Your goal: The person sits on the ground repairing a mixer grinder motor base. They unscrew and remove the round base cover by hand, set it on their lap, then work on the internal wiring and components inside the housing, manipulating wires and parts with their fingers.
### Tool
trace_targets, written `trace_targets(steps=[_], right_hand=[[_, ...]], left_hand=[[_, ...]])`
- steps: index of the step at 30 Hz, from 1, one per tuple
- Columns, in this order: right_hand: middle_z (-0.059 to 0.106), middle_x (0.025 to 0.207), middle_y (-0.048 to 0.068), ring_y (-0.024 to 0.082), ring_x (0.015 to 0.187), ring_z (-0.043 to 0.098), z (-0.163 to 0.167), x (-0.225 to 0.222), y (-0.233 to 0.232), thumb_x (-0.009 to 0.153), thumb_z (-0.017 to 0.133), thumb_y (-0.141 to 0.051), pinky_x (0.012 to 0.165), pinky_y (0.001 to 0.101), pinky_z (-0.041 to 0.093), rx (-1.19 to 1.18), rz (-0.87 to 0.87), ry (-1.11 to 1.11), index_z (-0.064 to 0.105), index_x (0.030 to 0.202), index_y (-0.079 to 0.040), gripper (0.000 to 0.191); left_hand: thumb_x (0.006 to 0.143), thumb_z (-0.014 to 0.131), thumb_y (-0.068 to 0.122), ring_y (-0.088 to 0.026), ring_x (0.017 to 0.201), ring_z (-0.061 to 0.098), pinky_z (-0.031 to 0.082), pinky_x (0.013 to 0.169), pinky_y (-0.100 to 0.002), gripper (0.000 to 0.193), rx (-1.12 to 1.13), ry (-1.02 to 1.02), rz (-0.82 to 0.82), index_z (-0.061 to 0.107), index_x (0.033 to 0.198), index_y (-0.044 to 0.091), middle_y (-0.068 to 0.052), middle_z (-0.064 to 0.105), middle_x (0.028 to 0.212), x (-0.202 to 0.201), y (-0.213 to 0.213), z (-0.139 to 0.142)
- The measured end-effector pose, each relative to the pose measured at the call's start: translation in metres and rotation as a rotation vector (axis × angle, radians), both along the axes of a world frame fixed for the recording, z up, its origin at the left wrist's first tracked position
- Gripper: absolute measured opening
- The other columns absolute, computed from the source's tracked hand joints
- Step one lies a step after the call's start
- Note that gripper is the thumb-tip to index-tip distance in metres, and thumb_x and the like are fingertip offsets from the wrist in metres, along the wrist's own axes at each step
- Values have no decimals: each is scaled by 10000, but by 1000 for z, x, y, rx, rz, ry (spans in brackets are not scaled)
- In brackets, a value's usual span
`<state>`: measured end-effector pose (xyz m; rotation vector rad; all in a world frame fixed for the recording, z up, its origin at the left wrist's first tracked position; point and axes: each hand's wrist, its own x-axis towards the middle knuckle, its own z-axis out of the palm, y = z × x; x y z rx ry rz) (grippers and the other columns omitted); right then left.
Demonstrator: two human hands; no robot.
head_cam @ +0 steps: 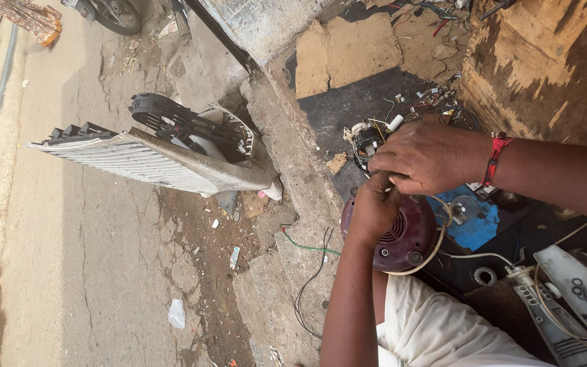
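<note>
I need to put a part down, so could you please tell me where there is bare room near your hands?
Bare: the cracked pavement below the white fan grille. Crowded: around the maroon motor housing, with wires, blue sheet and white panel.

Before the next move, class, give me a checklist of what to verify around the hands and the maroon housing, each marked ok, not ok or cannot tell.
1. Right hand grips the wired motor part: ok.
2. Left hand steadies against the maroon housing: ok.
3. White cord clear of the housing: not ok, it loops round its edge.
4. What the left hand's fingers hold: cannot tell.
</note>
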<state>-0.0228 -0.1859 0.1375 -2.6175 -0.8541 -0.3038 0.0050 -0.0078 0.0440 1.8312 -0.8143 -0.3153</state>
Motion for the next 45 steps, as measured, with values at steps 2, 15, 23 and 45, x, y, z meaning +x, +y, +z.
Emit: trace_targets(steps=[2, 15, 23, 45], right_hand=[[733, 889, 117, 329, 832, 715, 5, -2, 0, 738, 654, -256, 706, 496, 549, -22, -71, -23, 659, 1073, -59, 388], [702, 798, 104, 347, 803, 708, -13, -1, 3, 823, 642, -255, 694, 522, 528, 35, -165, 41, 630, 935, -86, 204], [724, 930, 133, 375, 843, 702, -8, -10, -13, 725, 687, -262, 719, 519, 544, 42, -199, 50, 636, 1127, -69, 449], [732, 767, 160, 385, 762, 721, -8, 19, -13, 956, 551, -435, 712, 528, 552, -170, -331, 195, 665, 1029, -155, 311]], left_hand=[[915, 690, 101, -343, 901, 757, 577, 757, -417, 185, 11, -29, 91, 646, 1082, 36, -176, 759, 957, -7, -5, -3], [865, 713, 136, -288, 851, 776, 580, 719, -390, 366, 47, 120, 110, 592, 1203, 62, -147, 761, 908, 2, -4, 0], [893, 728, 149, -304, 804, 763, 566, 703, -391, 209, 63, -15, 253, 665, 1061, 43, -168, 753, 880, -11, -21, -20], [870, 807, 312, -388, 1143, 652, 541, 943, -459, 507, 325, -144, 354, 644, 1270, 47, -199, 664, 1280, -63, 68, -27]])
